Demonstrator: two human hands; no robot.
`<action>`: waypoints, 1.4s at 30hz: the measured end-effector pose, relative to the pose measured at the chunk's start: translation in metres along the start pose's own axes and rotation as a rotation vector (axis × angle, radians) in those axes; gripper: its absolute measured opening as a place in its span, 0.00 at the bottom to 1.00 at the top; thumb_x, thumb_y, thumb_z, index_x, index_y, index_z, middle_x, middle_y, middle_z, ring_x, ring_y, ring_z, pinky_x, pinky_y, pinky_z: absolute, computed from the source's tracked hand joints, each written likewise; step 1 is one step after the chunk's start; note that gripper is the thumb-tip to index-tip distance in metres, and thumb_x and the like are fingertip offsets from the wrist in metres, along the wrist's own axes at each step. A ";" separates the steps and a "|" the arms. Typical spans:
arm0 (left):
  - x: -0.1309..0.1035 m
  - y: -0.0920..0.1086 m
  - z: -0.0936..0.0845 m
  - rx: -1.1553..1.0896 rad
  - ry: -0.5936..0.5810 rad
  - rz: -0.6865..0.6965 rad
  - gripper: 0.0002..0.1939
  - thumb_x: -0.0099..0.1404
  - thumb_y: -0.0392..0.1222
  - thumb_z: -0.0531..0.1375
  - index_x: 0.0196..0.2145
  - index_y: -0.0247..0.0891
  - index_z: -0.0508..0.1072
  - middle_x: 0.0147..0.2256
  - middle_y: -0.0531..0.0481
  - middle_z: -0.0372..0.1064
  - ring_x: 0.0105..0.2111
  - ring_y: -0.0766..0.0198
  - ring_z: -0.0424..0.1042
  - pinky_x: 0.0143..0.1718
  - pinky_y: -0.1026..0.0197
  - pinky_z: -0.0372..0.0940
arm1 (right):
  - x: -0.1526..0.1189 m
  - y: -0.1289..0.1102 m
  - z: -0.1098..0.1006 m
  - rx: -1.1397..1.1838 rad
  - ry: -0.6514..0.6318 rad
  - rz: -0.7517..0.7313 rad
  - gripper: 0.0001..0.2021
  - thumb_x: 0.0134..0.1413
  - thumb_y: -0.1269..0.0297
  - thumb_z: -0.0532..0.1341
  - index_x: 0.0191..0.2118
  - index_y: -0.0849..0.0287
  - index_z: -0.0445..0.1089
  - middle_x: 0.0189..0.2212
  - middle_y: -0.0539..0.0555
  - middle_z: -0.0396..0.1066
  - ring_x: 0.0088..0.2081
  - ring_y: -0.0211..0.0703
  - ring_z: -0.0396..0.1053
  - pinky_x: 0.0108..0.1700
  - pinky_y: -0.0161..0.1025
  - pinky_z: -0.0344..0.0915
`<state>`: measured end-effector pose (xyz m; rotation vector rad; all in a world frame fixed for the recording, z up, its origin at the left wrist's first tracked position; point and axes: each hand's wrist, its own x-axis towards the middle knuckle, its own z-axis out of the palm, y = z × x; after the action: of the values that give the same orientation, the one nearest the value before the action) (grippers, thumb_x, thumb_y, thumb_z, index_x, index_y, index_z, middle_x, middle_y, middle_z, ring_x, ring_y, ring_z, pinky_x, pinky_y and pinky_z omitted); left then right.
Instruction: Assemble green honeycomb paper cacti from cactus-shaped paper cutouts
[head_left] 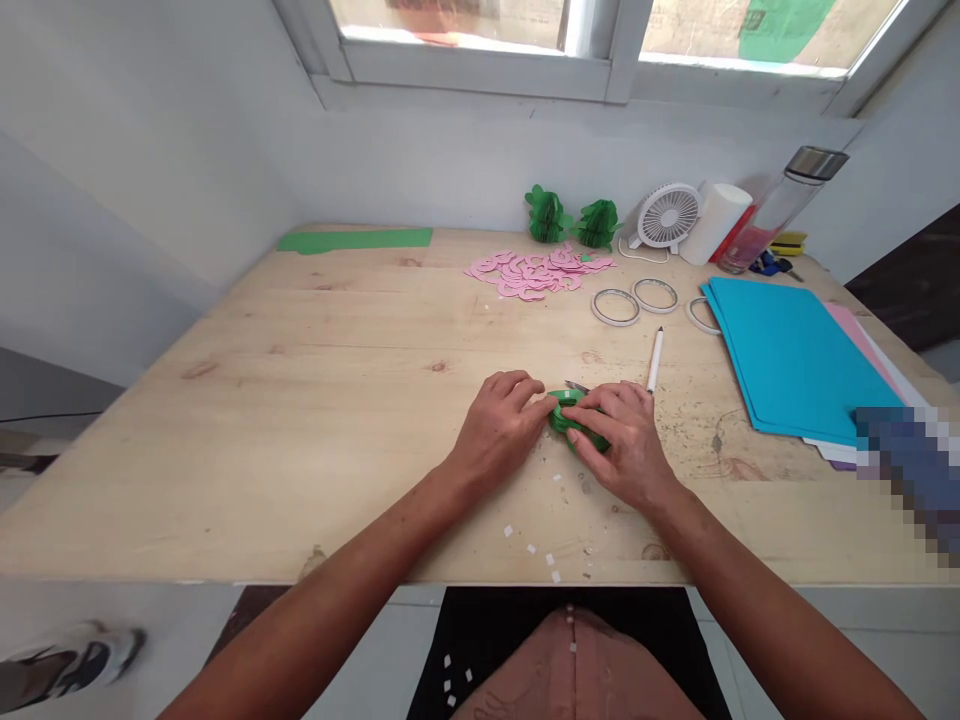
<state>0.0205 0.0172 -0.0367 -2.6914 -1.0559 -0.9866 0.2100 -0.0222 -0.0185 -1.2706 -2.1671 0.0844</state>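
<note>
A small green paper piece (562, 418) with stacked, curved layers lies on the wooden table between my two hands. My left hand (510, 425) holds its left edge, fingers bent and pressed together. From the right, my right hand (619, 435) grips the same piece with thumb and fingers, covering part of it. A small white square shows on its top. Just behind, the dark tip of a tool (576, 386) pokes out beside my right fingers; the rest of it is hidden.
Behind are pink paper cutouts (532, 273), two green paper shapes (547, 215), tape rolls (616, 307), a white pen (655, 360), a fan (669, 217) and a bottle (780, 210). Blue sheets (802, 360) lie right; a green strip (360, 240) back left. White bits (550, 559) dot the front.
</note>
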 end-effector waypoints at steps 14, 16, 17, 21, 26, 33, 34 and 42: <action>-0.016 -0.004 -0.004 0.185 -0.173 0.227 0.16 0.67 0.31 0.51 0.50 0.33 0.69 0.55 0.44 0.65 0.59 0.49 0.58 0.55 0.46 0.58 | -0.002 -0.012 0.001 -0.275 -0.139 -0.075 0.10 0.57 0.64 0.57 0.43 0.57 0.72 0.41 0.54 0.72 0.50 0.52 0.62 0.58 0.55 0.45; -0.016 -0.003 -0.006 0.198 -0.211 0.233 0.18 0.67 0.31 0.50 0.53 0.34 0.67 0.57 0.44 0.63 0.61 0.49 0.56 0.57 0.44 0.56 | -0.002 -0.014 0.003 -0.314 -0.154 -0.088 0.11 0.58 0.65 0.57 0.44 0.58 0.72 0.41 0.55 0.72 0.50 0.53 0.61 0.59 0.55 0.45; -0.016 -0.002 -0.007 0.201 -0.228 0.232 0.18 0.67 0.31 0.49 0.53 0.34 0.67 0.58 0.45 0.62 0.61 0.48 0.55 0.57 0.43 0.55 | -0.003 -0.015 0.003 -0.332 -0.156 -0.095 0.12 0.58 0.65 0.56 0.45 0.59 0.71 0.41 0.55 0.72 0.51 0.53 0.61 0.59 0.55 0.44; -0.016 0.002 -0.010 0.211 -0.268 0.210 0.19 0.67 0.31 0.49 0.54 0.34 0.66 0.59 0.44 0.61 0.62 0.48 0.53 0.59 0.41 0.52 | -0.005 -0.018 0.007 -0.372 -0.153 -0.123 0.12 0.58 0.66 0.56 0.46 0.62 0.71 0.39 0.57 0.73 0.50 0.53 0.62 0.59 0.55 0.45; -0.021 0.006 -0.010 0.220 -0.237 0.103 0.19 0.67 0.33 0.50 0.54 0.36 0.66 0.60 0.43 0.58 0.63 0.47 0.51 0.59 0.41 0.51 | -0.009 -0.017 0.002 -0.293 -0.089 -0.089 0.13 0.57 0.64 0.57 0.47 0.59 0.70 0.43 0.57 0.72 0.51 0.53 0.62 0.58 0.56 0.47; -0.022 0.019 -0.003 0.159 -0.154 0.025 0.20 0.64 0.30 0.51 0.53 0.36 0.67 0.60 0.42 0.58 0.64 0.48 0.49 0.60 0.42 0.50 | -0.024 -0.001 -0.013 -0.136 0.129 0.024 0.10 0.56 0.64 0.58 0.44 0.57 0.71 0.39 0.54 0.74 0.48 0.51 0.65 0.55 0.54 0.52; -0.020 0.021 -0.002 0.141 -0.143 0.019 0.19 0.64 0.29 0.51 0.52 0.36 0.68 0.60 0.42 0.59 0.63 0.48 0.49 0.60 0.42 0.50 | -0.027 0.001 -0.014 -0.116 0.129 0.039 0.10 0.56 0.65 0.58 0.43 0.56 0.71 0.39 0.54 0.74 0.48 0.50 0.65 0.54 0.54 0.53; -0.008 0.036 0.001 -0.033 -0.086 0.031 0.17 0.63 0.31 0.52 0.48 0.37 0.69 0.52 0.45 0.69 0.60 0.52 0.56 0.61 0.41 0.49 | -0.037 0.003 -0.015 -0.055 0.097 0.112 0.10 0.56 0.66 0.57 0.43 0.55 0.71 0.38 0.53 0.74 0.47 0.49 0.66 0.53 0.53 0.54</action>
<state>0.0394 -0.0149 -0.0368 -2.7908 -1.0178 -0.8988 0.2334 -0.0545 -0.0251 -1.3976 -2.0285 0.0081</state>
